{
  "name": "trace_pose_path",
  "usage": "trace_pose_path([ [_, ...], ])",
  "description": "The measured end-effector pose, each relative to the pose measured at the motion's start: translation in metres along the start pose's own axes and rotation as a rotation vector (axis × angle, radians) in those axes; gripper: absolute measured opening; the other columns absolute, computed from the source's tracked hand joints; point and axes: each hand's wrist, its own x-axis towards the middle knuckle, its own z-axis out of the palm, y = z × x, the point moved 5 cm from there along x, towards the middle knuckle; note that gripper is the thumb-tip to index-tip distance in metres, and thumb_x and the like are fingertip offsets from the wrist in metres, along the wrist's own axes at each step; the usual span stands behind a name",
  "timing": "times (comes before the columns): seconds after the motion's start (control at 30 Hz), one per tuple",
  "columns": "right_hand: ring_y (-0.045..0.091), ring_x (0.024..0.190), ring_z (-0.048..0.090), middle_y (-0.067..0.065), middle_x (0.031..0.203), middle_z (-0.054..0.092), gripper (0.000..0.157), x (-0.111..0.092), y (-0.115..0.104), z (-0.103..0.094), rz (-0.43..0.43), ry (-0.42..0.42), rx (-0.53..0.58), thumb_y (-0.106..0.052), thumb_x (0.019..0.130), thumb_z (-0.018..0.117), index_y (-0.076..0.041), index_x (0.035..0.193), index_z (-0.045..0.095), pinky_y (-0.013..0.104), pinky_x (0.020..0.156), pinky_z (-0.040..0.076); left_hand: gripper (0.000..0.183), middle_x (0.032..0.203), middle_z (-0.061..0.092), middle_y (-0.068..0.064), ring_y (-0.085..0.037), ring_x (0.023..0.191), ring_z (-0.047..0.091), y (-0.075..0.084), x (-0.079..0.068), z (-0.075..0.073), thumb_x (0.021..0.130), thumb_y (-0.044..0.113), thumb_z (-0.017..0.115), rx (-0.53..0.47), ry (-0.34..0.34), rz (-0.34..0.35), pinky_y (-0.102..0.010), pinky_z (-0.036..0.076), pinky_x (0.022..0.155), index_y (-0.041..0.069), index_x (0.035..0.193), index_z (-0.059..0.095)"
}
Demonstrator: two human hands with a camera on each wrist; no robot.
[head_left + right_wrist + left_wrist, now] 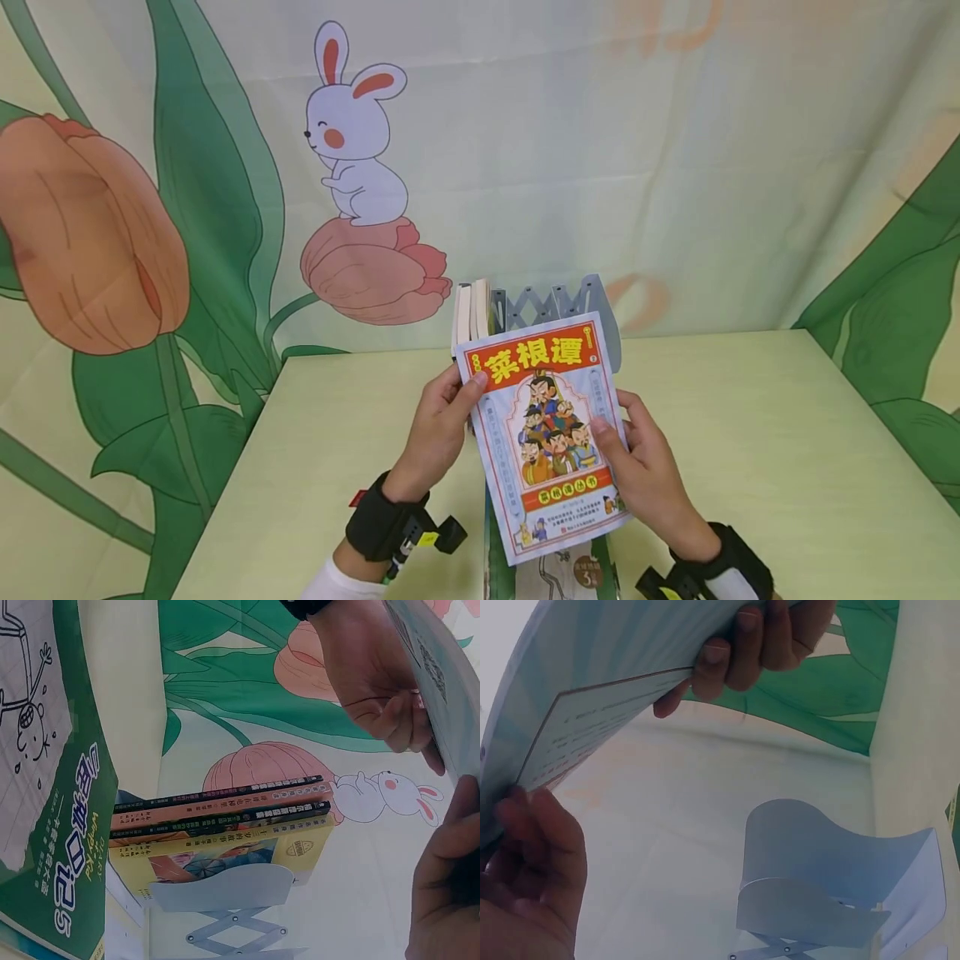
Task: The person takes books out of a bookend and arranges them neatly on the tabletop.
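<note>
A thin book [551, 442] with a red, white and pale blue cover is held tilted between both hands. My left hand [438, 421] pinches its upper left edge, thumb on the front cover. On the right edge, my right hand [652, 471] grips with the thumb on the cover and the fingers behind. From the left wrist view, the back of the book [622, 667] shows a framed text panel. Beneath the held book lies a green-covered book [75, 772] with a stick-figure drawing, partly hidden in the head view.
A grey folding book rack [592, 308] stands at the table's back edge, with several upright books [225, 810] at its left end. The pale table [750, 433] meets a printed curtain [675, 167] with tulips and a rabbit.
</note>
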Motion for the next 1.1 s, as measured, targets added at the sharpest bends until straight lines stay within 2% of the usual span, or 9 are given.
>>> trace_pose_path([
  [0.1, 0.018, 0.066, 0.073, 0.023, 0.09, 0.069, 0.033, 0.0, -0.003, 0.0, -0.025, 0.043, -0.001, -0.01, 0.104, 0.044, -0.007, 0.137, 0.04, 0.041, 0.052, 0.057, 0.045, 0.12, 0.061, -0.024, -0.015, 0.091, 0.071, 0.002, -0.002, 0.002, 0.105, 0.025, 0.044, 0.004, -0.003, 0.018, -0.03, 0.059, 0.076, 0.007, 0.146, 0.04],
  [0.27, 0.017, 0.065, 0.073, 0.016, 0.088, 0.071, 0.033, -0.001, -0.005, -0.001, -0.02, 0.111, -0.014, -0.01, 0.104, 0.044, -0.006, 0.136, 0.041, 0.039, 0.052, 0.057, 0.046, 0.128, 0.059, -0.022, -0.017, 0.095, 0.069, 0.001, -0.007, 0.008, 0.105, 0.021, 0.043, 0.009, -0.021, 0.038, -0.03, 0.059, 0.077, 0.012, 0.149, 0.031],
  [0.53, 0.02, 0.065, 0.073, 0.01, 0.09, 0.073, 0.033, -0.003, -0.006, -0.004, 0.016, 0.187, -0.011, -0.015, 0.104, 0.045, -0.01, 0.137, 0.041, 0.04, 0.052, 0.057, 0.059, 0.135, 0.058, -0.024, -0.017, 0.104, 0.07, -0.016, -0.025, 0.021, 0.105, 0.019, 0.043, -0.029, -0.074, -0.034, -0.033, 0.058, 0.084, 0.019, 0.156, 0.013],
  [0.63, 0.021, 0.066, 0.074, 0.01, 0.091, 0.074, 0.033, -0.004, -0.005, -0.003, 0.04, 0.185, -0.004, -0.017, 0.105, 0.045, -0.011, 0.137, 0.041, 0.04, 0.053, 0.058, 0.061, 0.132, 0.061, -0.023, -0.021, 0.104, 0.071, -0.022, -0.028, 0.023, 0.105, 0.02, 0.044, -0.015, -0.052, -0.046, -0.034, 0.058, 0.083, 0.021, 0.157, 0.012],
  [0.87, 0.02, 0.069, 0.074, 0.028, 0.098, 0.069, 0.034, -0.007, 0.007, 0.004, 0.127, 0.119, -0.014, -0.021, 0.105, 0.045, -0.011, 0.136, 0.038, 0.039, 0.055, 0.058, 0.058, 0.127, 0.064, -0.021, -0.026, 0.103, 0.071, -0.034, -0.035, 0.02, 0.105, 0.022, 0.045, -0.003, 0.01, -0.098, -0.034, 0.058, 0.081, 0.023, 0.156, 0.016],
  [1.1, 0.02, 0.068, 0.074, 0.029, 0.097, 0.068, 0.035, -0.011, 0.016, 0.003, 0.165, 0.054, -0.034, -0.022, 0.106, 0.044, -0.01, 0.138, 0.038, 0.038, 0.056, 0.058, 0.057, 0.123, 0.066, -0.022, -0.028, 0.101, 0.071, -0.043, -0.039, 0.018, 0.105, 0.021, 0.045, 0.016, 0.025, -0.153, -0.032, 0.058, 0.08, 0.022, 0.155, 0.017],
])
